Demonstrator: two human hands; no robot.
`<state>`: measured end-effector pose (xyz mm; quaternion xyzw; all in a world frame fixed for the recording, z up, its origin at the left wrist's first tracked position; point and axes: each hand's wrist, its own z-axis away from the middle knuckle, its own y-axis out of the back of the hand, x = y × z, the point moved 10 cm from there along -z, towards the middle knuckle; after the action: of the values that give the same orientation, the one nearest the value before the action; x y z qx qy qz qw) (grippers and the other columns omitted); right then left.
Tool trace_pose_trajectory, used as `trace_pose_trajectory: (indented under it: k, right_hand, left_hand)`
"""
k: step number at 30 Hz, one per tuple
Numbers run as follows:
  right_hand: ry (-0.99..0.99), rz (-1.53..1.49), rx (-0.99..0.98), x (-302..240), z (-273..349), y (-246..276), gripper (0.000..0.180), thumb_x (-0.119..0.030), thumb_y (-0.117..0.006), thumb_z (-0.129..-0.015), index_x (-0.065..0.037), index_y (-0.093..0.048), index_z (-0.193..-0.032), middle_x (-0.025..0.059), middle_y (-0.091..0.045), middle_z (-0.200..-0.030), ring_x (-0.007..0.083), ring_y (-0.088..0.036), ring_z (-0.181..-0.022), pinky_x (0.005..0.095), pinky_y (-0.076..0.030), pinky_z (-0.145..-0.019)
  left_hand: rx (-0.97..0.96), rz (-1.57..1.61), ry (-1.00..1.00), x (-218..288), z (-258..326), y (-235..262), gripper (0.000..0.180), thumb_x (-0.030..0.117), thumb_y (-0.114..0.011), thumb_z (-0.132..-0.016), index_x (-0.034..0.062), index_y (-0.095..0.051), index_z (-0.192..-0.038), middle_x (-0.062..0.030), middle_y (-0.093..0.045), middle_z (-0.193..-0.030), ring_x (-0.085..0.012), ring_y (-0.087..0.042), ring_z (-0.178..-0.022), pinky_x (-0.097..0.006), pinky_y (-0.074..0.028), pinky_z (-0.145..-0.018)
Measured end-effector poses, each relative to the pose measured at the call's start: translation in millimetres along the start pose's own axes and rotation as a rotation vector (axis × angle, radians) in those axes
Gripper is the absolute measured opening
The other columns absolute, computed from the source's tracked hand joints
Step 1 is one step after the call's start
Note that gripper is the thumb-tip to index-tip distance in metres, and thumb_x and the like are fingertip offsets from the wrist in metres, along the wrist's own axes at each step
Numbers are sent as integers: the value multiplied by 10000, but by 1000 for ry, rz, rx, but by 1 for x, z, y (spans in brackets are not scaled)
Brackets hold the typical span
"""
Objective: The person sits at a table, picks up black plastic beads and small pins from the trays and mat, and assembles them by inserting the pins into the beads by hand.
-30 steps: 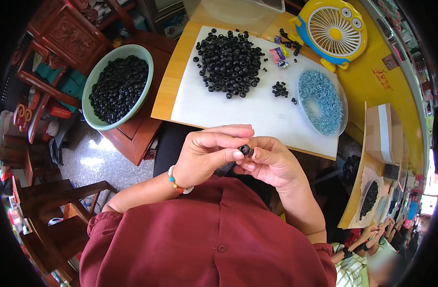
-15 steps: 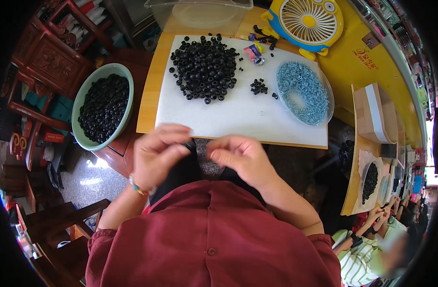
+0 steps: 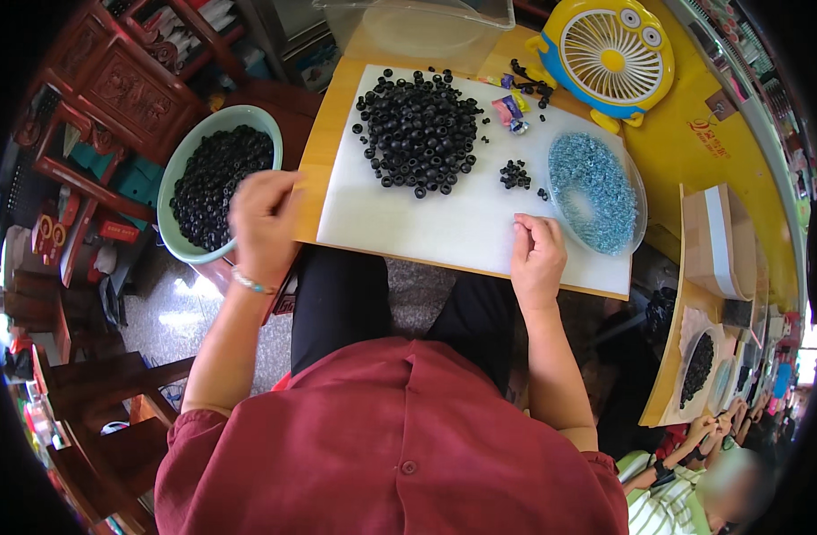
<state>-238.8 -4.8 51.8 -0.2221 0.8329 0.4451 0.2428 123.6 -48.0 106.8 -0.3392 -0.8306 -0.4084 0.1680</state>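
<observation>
At the right rim of the green basin (image 3: 165, 209), which is filled with black beads (image 3: 214, 183), my left hand (image 3: 264, 223) hangs with its fingers curled. Motion smears its fingertips, so whether it holds anything is unclear. Over the front edge of the white board (image 3: 426, 236) is my right hand (image 3: 540, 259), its thumb and fingers pinched together; anything between them is too small to make out. A heap of larger black beads (image 3: 419, 134) lies on the board. To its right are a small cluster of black pieces (image 3: 515, 175) and a clear oval tray (image 3: 638, 214) of pale blue beads (image 3: 595, 178).
Colourful wrapped sweets (image 3: 511, 111) lie behind the small cluster. A yellow and blue fan (image 3: 613, 61) stands at the back right, and a clear plastic bin (image 3: 417, 31) at the back. Another person (image 3: 685, 490) sits at a separate table (image 3: 671, 357) on the right.
My hands, close together before the board, have parted. The left has moved left and up to the basin's rim; the right has moved right and up to the board's edge. The view has shifted slightly.
</observation>
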Motion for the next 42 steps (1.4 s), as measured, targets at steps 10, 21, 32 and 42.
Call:
trace_pose_trajectory:
  k: [10, 21, 32, 42]
  right_hand:
    - [94, 10, 25, -8, 4, 4, 45, -26, -582, -805, -56, -594, -836, 89, -585, -834, 285, -567, -779, 373, -437, -707]
    - [70, -139, -124, -5, 4, -3, 51, -27, -616, -771, -41, -612, -820, 102, -568, -869, 295, -568, -819, 378, -447, -728]
    - [-303, -626, -165, -30, 16, 7, 61, -42, -547, -894, 5, -582, -912, 54, -631, -863, 91, -595, -818, 216, -457, -699]
    - [-340, -1095, -426, -120, 20, 9, 66, 16, -581, -852, 15, -595, -916, 51, -628, -912, 95, -589, -808, 212, -464, -733]
  left_hand:
    - [-277, -119, -185, 86, 9, -121, 116, 219, -683, -742, 128, -636, -797, -5, -577, -650, -201, -577, -659, -354, -411, -621]
    - [-321, 126, 81, 45, 20, -78, 159, 85, -580, -849, 60, -635, -996, -57, -618, -779, -120, -514, -572, -251, -426, -544]
    - [-594, 1657, 996, 89, 86, -110, 228, 97, -560, -907, 46, -566, -1130, -84, -639, -977, -90, -555, -666, -219, -470, -632]
    - [-604, 1583, 925, 109, 85, -98, 246, 31, -597, -868, 6, -597, -1113, -83, -642, -914, -129, -597, -726, -245, -511, -687]
